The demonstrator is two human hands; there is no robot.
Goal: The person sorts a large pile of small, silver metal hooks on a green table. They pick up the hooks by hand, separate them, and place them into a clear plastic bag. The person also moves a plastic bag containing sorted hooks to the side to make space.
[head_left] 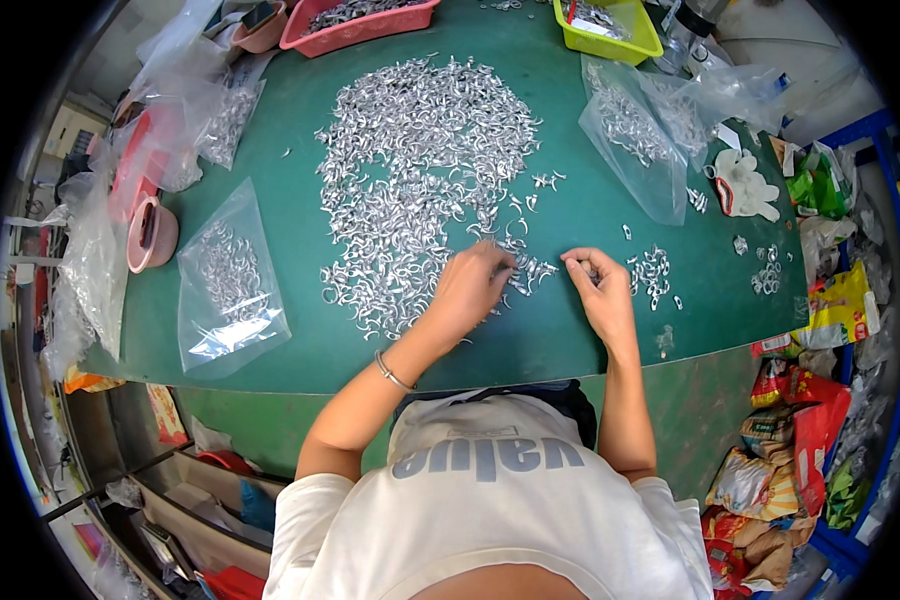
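Observation:
A broad heap of small curved silvery metal pieces [420,150] covers the middle of the green table. My left hand [468,290], with a bracelet on its wrist, reaches to the heap's near right edge. Its fingers are bent together among a few loose pieces [535,272]; what they pinch is hidden. To the right, my right hand [602,292] is held just over the table, thumb and fingers curled in. Whatever lies inside that hand is too small to name. Beside it sits a small group of metal pieces [650,275].
Clear plastic bags of metal pieces lie at left [232,280] and far right [630,125]. A pink tray [360,32] and a yellow-green tray [615,42] stand at the back. A pink cup [152,235] is left; a white glove [743,185] lies right, near another small group [767,272].

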